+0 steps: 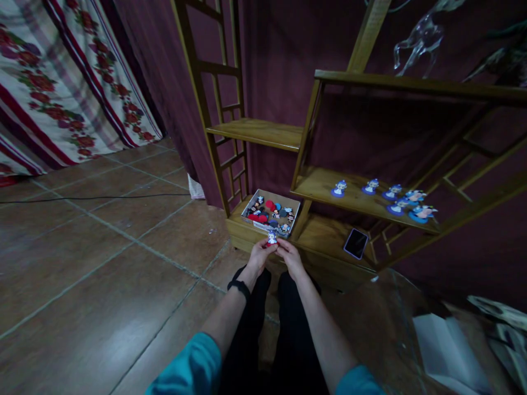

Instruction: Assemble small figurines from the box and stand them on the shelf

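A small white and purple figurine (272, 238) with a red base is held upright between my two hands, just in front of the box. My left hand (260, 255) has its fingers closed on the figurine's left side. From the other side my right hand (290, 257) pinches the base. Right behind them a shallow cardboard box (294, 204) holds several small figurines and round red, blue and grey bases. On the shelf to the right stand several similar figurines, among them a white and purple one (340, 188) on a purple base.
The wooden shelf unit (255, 131) rises in front of me. A phone or tablet (355, 243) lies on its lower board. Higher up stands a clear glass animal (422, 41). A white box (448, 345) sits on the floor at right; a black cable (102, 197) crosses the tiles.
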Demonstrator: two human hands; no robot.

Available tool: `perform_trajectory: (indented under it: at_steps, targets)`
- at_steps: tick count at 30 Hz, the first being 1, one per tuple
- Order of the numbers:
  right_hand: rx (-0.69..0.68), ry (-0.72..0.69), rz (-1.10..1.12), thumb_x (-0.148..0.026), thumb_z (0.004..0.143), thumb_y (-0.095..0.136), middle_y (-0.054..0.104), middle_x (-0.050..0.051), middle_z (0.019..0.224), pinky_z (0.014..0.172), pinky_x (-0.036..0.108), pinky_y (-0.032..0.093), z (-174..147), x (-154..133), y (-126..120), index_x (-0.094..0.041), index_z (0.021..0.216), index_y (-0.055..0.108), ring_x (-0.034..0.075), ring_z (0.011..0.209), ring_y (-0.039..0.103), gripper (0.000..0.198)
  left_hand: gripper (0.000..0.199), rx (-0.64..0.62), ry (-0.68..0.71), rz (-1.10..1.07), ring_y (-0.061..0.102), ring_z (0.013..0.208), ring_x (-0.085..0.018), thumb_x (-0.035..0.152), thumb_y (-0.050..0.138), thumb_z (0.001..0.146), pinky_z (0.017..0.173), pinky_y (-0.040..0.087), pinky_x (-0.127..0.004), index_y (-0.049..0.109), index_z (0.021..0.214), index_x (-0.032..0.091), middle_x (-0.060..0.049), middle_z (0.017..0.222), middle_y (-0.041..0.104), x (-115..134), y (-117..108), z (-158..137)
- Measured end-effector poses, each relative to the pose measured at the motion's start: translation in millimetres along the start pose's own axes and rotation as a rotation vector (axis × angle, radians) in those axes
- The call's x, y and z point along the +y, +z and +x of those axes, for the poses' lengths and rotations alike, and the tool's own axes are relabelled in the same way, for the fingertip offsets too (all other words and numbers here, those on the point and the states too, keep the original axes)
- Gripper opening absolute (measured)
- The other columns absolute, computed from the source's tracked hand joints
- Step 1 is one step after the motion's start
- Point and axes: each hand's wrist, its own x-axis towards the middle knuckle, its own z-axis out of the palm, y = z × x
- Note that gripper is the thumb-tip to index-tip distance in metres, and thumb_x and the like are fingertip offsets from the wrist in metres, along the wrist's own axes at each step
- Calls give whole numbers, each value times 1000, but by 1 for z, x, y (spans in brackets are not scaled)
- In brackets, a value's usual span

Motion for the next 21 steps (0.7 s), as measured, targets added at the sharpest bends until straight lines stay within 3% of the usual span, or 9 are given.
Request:
perform_trajectory:
  at_steps: [8,16,21]
  targets:
    - [66,-3,39,-35,59,72,68,6,102,86,40,48,6,6,-2,-19,96,67,22,89,63,41,30,-134,-40,-46,59,79,-16,17,72,60,80,40,-27,69,89,12,-8,84,68,2,-2,-3]
    - [49,-9,-12,-37,60,72,66,6,106,83,39,49,7,11,-3,-21,103,64,23,96,61,46,35,-9,-4,-44,59,75,-16,14,77,52,78,42,-29,69,87,13,-6,80,69,-3,-4,1]
    - [43,12,-4,-39,62,71,64,6,110,81,37,50,7,10,-5,-22,104,63,22,97,60,46,38,-45,-27,-73,60,74,-15,15,78,52,78,42,-28,68,89,12,-7,82,69,0,-4,0]
